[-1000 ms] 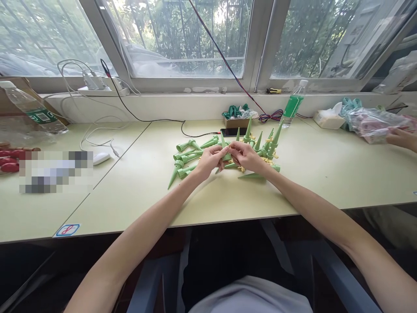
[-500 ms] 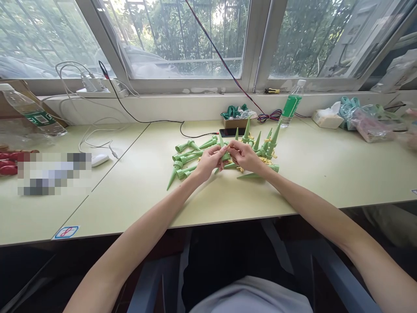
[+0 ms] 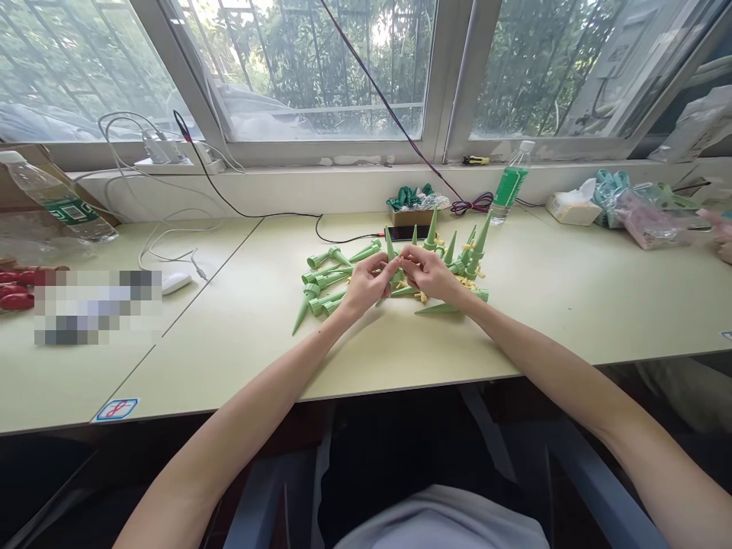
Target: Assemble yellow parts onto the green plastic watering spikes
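Note:
My left hand point(image 3: 369, 284) is closed around a green plastic watering spike point(image 3: 390, 242), its pointed tip upward. My right hand point(image 3: 430, 272) meets it at the spike's side, thumb and finger pinched together; what they hold, if anything, is hidden. Around both hands lie more green spikes. On the left, several spikes and green tubes point(image 3: 332, 276) lie flat. To the right, several spikes point(image 3: 478, 248) stand point up, with small yellow valves point(image 3: 424, 296) among them. One spike point(image 3: 439, 309) lies just below my right hand.
Behind the spikes are a phone point(image 3: 407, 232) on a cable and a small box point(image 3: 412, 216). A water bottle point(image 3: 510, 183) stands back right, near a tissue box point(image 3: 573, 207) and bagged items point(image 3: 646, 217). A white mouse point(image 3: 176, 283) and cables lie left on the table point(image 3: 229, 343).
Both hands stay together at the spike; my left thumb has shifted slightly toward the right fingertips. The other pieces have not moved.

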`<state>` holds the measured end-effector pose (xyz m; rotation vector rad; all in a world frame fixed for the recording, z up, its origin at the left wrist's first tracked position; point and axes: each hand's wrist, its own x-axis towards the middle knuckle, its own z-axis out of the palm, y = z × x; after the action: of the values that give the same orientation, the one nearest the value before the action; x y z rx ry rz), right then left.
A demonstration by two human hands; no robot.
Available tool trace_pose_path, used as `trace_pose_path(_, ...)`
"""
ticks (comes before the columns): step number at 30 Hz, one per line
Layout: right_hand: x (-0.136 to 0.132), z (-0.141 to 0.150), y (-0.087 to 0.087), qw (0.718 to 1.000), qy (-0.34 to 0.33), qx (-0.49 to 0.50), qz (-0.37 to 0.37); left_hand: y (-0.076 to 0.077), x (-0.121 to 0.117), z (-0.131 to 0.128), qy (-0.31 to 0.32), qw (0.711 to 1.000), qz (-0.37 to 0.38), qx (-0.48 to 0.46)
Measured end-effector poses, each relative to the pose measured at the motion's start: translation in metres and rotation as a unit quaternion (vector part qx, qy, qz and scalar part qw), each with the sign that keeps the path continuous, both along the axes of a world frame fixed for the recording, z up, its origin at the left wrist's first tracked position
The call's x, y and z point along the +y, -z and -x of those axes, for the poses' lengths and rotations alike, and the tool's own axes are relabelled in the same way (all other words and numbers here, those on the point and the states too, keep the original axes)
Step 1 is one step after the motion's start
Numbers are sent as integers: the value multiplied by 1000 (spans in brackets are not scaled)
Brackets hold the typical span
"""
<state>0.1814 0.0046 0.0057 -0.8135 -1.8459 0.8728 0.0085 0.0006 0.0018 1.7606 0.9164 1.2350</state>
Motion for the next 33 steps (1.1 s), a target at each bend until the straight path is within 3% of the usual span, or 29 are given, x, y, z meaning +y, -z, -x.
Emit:
trace_pose_path(10,2,1,3,1000,22,-9,-20,5,5,1,-19,999,-28,24)
trace_pose_path(15,2,2,3,998,37,-21,-36,9,10,0,4,999,0,32)
trace_pose_path(26,0,2,5,997,17,-51,-54,3,11,0,71,987,128,-70)
trace_pose_path(33,-4,5,2,994,43,-68,-75,6,11,1,89,985,131,-64)
